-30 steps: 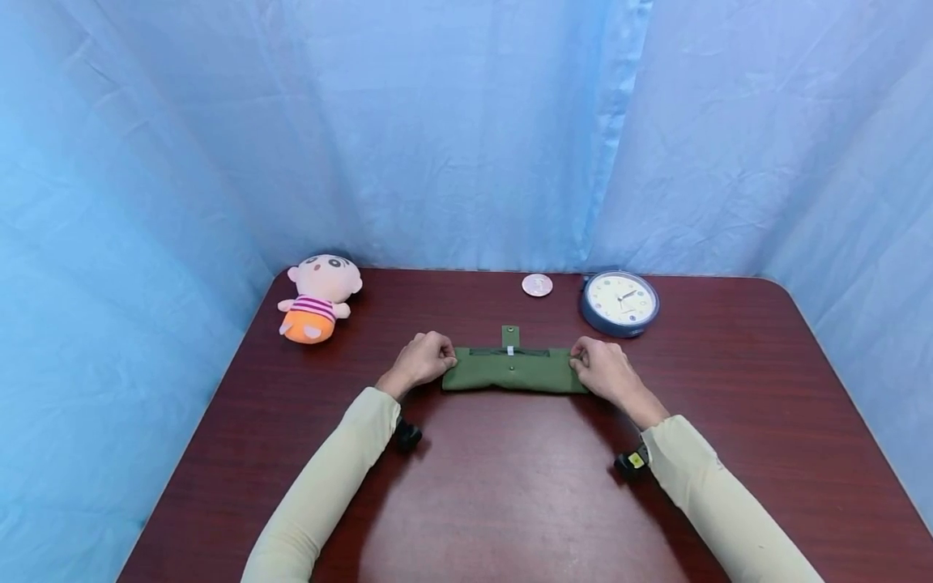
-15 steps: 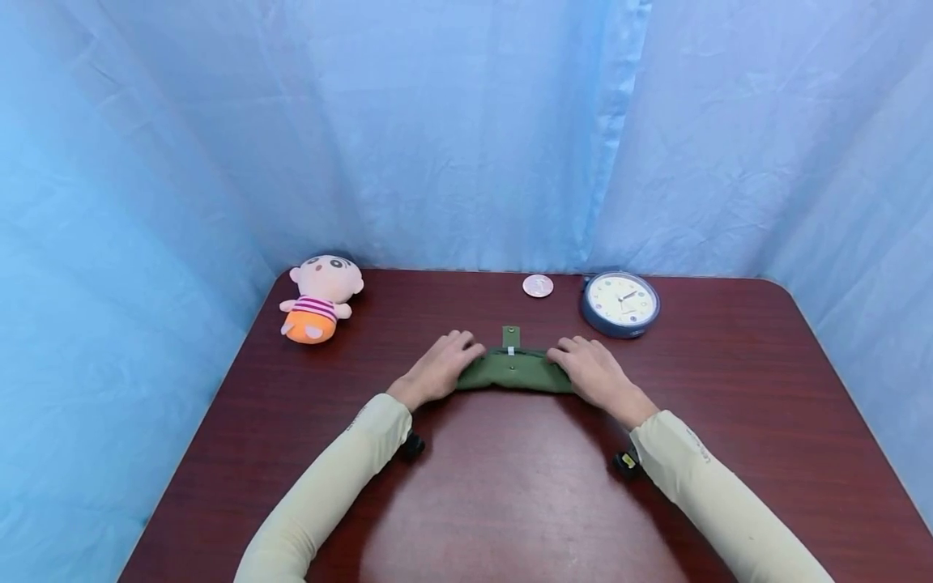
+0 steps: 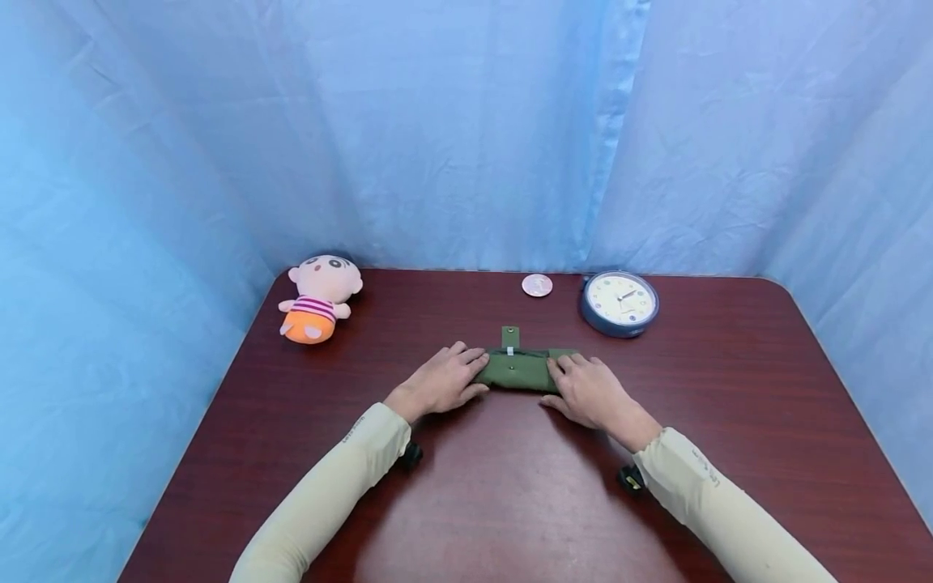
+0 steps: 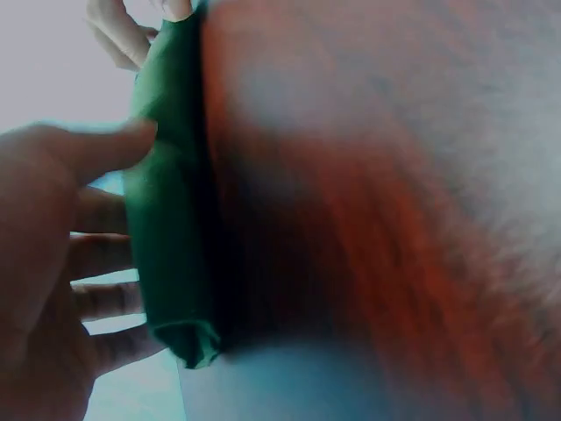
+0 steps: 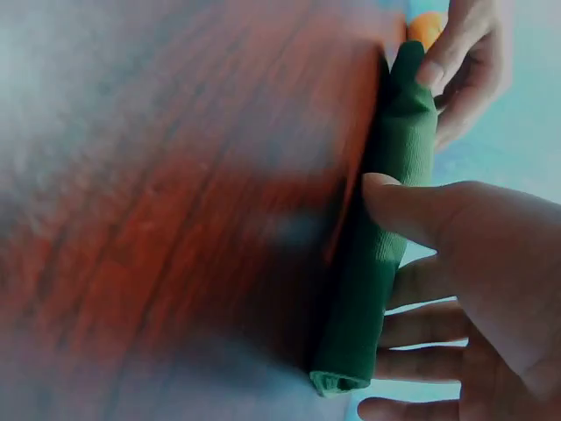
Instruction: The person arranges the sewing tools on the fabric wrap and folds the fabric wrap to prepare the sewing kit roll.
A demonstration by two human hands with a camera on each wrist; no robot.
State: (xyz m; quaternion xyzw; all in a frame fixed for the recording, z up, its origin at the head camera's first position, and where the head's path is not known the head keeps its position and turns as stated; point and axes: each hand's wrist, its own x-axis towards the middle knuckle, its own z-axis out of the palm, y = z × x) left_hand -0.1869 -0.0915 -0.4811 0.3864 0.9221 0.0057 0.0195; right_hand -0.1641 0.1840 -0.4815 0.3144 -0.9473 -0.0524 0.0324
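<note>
A green fabric pouch (image 3: 516, 373), narrow and folded over, lies crosswise on the table. From its far edge sticks a snap tab (image 3: 511, 335), with a small snap on the pouch's face below it. My left hand (image 3: 440, 380) rests on the left end with fairly straight fingers over the top; its thumb (image 4: 131, 145) is at the near side. On the right end, the fingers of my right hand (image 3: 589, 392) lie the same way, spread and extended, thumb (image 5: 386, 189) apart from them. The pouch's folded end (image 5: 340, 383) shows in the right wrist view.
A plush doll (image 3: 317, 300) lies at the back left of the brown table (image 3: 466, 502). Beyond the pouch are a round pink disc (image 3: 537, 285) and a blue-rimmed clock (image 3: 619, 303). Pale blue curtains (image 3: 452, 146) hang behind the table.
Both hands have let go of their pinch at the pouch's top corners and moved inward. Their fingers now press on its top, thumbs spread at the near edge. The pouch stays in place.
</note>
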